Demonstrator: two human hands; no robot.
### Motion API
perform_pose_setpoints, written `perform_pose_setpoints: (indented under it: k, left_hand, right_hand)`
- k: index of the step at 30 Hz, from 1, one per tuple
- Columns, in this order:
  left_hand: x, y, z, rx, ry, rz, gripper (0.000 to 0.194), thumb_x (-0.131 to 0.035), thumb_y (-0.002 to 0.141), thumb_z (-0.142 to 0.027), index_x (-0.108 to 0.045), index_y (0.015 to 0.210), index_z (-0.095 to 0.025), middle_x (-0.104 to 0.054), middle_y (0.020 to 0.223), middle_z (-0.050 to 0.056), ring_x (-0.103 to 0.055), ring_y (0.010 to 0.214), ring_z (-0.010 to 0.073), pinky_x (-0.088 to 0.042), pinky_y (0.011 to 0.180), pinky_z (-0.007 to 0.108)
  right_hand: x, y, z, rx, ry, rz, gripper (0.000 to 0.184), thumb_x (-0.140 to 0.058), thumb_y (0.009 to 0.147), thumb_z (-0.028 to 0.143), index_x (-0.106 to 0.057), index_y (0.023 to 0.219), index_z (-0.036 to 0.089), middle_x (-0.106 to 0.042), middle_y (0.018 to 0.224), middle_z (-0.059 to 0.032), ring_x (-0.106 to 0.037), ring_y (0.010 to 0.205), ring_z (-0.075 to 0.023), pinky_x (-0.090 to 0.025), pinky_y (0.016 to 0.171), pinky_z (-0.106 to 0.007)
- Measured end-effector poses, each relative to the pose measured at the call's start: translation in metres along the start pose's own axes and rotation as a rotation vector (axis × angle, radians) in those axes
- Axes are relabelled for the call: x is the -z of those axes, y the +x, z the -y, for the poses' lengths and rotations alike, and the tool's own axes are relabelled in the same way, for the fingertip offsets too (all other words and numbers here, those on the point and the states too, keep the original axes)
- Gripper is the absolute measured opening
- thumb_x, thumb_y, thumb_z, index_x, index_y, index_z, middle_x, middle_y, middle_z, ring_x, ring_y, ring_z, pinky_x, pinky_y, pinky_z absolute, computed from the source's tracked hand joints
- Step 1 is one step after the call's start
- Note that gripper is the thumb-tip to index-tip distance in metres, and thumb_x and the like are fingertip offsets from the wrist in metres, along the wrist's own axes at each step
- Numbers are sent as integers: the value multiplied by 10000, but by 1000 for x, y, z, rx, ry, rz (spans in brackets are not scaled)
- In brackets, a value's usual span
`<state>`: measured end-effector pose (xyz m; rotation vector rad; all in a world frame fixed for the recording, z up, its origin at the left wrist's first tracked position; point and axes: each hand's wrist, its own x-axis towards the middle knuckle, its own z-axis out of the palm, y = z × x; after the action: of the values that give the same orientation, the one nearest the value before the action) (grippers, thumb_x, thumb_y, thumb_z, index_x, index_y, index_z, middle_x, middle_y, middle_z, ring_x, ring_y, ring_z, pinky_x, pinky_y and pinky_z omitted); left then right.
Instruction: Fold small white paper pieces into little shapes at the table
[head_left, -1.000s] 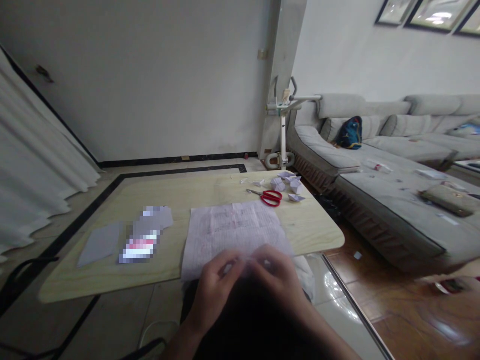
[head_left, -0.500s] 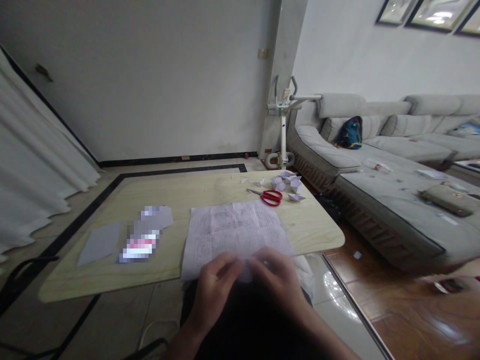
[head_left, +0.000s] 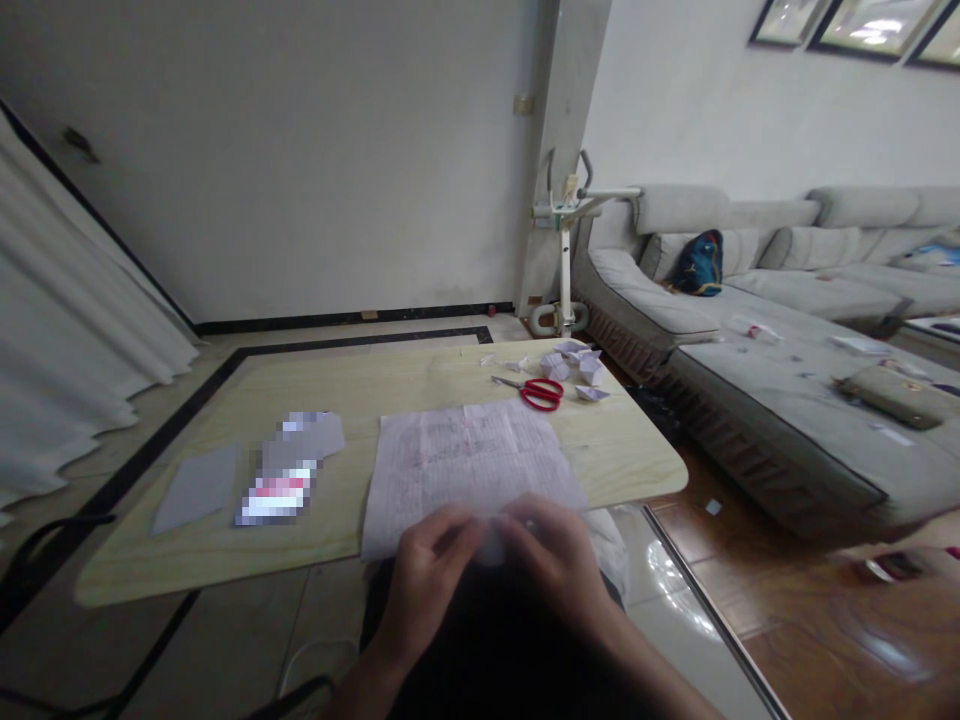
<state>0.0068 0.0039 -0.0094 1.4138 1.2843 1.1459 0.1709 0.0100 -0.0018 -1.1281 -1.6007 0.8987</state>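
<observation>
Between my two hands is a small piece of white paper (head_left: 491,545), blurred and mostly covered by the fingers. My left hand (head_left: 442,550) pinches its left side, thumb and fingers pressed together. On the other side my right hand (head_left: 551,550) is closed on the same piece. Both hands are over the near edge of a large printed sheet (head_left: 465,455), creased and lying flat on the table. Beyond that sheet lie red-handled scissors (head_left: 541,393), blades pointing left. Several folded paper shapes (head_left: 574,362) are grouped at the far right of the table.
The pale wooden table (head_left: 300,375) has rounded corners. On its left lie a white sheet (head_left: 196,488) and a pixelated item (head_left: 281,490). Small paper scraps (head_left: 517,364) are near the scissors. A grey sofa (head_left: 780,400) stands to the right, a white curtain (head_left: 75,330) to the left.
Both hands stay in nearly the same place, still pinching the small paper. The fingers shift only slightly, and the whole view drifts by a few pixels.
</observation>
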Motion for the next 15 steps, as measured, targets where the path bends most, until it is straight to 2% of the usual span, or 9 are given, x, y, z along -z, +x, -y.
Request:
perform_pose_setpoints:
  k: [15]
  left_hand:
    - [1,1,-1,-41,22,2,197,-625,835,-325,-689,720,-179,-672,693,-3,-617,688,162,-509,629,211]
  right_hand:
    - [3,-2,2,54,1,30,169,-584,886,224,-663,748,167,-648,690,-9,-570,643,-141,-442,607,-236]
